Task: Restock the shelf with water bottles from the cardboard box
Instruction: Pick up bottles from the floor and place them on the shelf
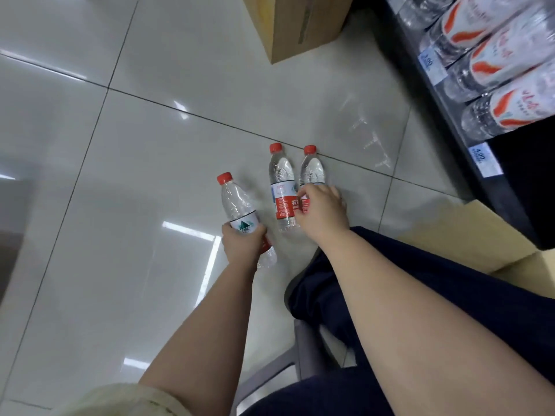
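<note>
Glossy tile floor [150,265]. Left hand [244,242] clamps one bottle [238,210]; right hand [322,214] curls round two standing bottles [282,187]. Mid-gathering; next, probably carry to shelf [444,94].

Both bare forearms reached forward and down. The left hand [244,242] was closed around a bottle [240,216], fingers wrapped over its lower half. The right hand [322,212] lay curled on two standing bottles [282,190], thumb to the left.
</note>
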